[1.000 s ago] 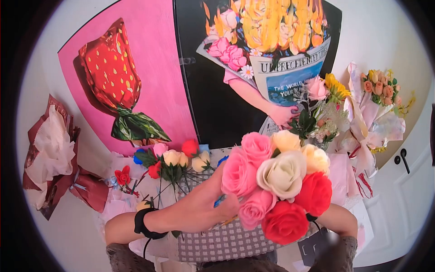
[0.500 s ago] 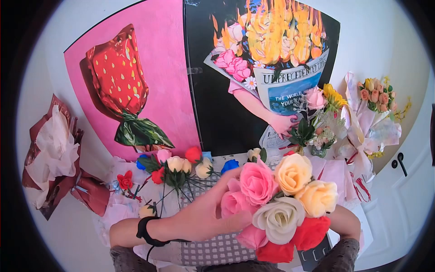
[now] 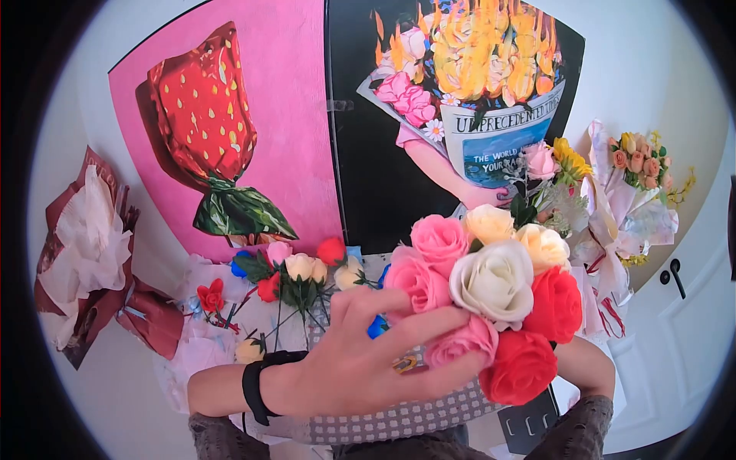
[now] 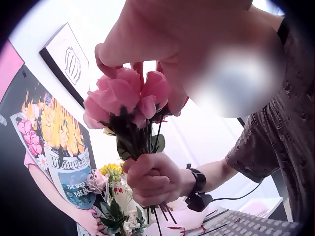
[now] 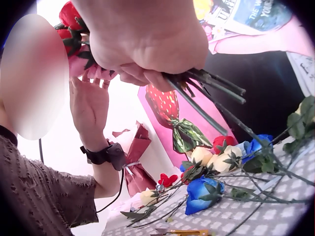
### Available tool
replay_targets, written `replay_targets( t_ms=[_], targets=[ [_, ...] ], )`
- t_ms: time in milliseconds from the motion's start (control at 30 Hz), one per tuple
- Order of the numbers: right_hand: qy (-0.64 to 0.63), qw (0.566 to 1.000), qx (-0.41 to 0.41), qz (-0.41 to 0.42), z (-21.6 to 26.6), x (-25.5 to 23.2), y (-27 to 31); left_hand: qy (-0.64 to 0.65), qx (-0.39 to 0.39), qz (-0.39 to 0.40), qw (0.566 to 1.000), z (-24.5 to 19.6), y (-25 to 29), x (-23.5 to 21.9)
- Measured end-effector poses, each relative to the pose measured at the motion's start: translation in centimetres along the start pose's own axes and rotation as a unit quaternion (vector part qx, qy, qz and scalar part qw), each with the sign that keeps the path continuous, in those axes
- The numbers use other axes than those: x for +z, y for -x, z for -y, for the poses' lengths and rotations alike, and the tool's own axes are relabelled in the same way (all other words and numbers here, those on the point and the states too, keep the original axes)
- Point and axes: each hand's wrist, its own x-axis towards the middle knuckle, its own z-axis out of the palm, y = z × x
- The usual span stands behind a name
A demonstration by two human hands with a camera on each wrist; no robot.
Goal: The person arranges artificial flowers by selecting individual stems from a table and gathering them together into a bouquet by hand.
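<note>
A bunch of artificial roses fills the middle of the head view: a white rose (image 3: 492, 284) at its centre, with pink roses (image 3: 441, 238), cream roses (image 3: 543, 247) and red roses (image 3: 521, 368) around it. My right hand (image 4: 153, 179) grips the gathered stems below the blooms; in the head view the flowers hide it. Cut stem ends (image 5: 211, 88) stick out beneath that fist. My left hand (image 3: 376, 356) reaches over the bunch's left side, fingers extended and touching the lower pink rose (image 3: 464, 343). Its fingertips also show against the pink blooms in the right wrist view.
Loose roses lie on the checked cloth (image 3: 383, 420), among them a blue rose (image 5: 203, 196) and cream roses (image 3: 305, 267). Orange-handled scissors (image 5: 187, 232) lie near the front. Wrapped paper (image 3: 84, 245) stands left; flowers in a vase (image 3: 548, 172) and a wrapped bouquet (image 3: 636, 184) stand right.
The bunch tipped toward me, then came back up and a little to the right. My left hand went from beside the blooms to fingers spread over the pink rose. The right hand kept its grip.
</note>
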Motion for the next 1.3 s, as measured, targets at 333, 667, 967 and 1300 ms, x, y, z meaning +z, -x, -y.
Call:
replay_targets(
  t_ms=[333, 667, 967, 1300],
  targets=[
    [0.012, 1.000, -0.012, -0.009, -1.0, -0.2, -0.6, 0.014, -0.034, -0.003, 0.999, 0.6, -0.7, 0.3],
    [0.021, 0.998, -0.051, 0.016, -3.7, -0.5, -1.9, 0.007, -0.111, 0.005, 0.994, 0.0, -0.8, 1.0],
    [0.024, 0.996, -0.082, 0.032, -5.9, -0.6, -2.5, -0.089, -0.096, 0.038, 0.991, 0.2, -0.6, 0.8],
    [0.036, 0.993, -0.094, 0.063, -8.3, -0.9, -1.7, -0.075, -0.095, 0.002, 0.993, -0.1, -0.9, 0.8]
  ],
)
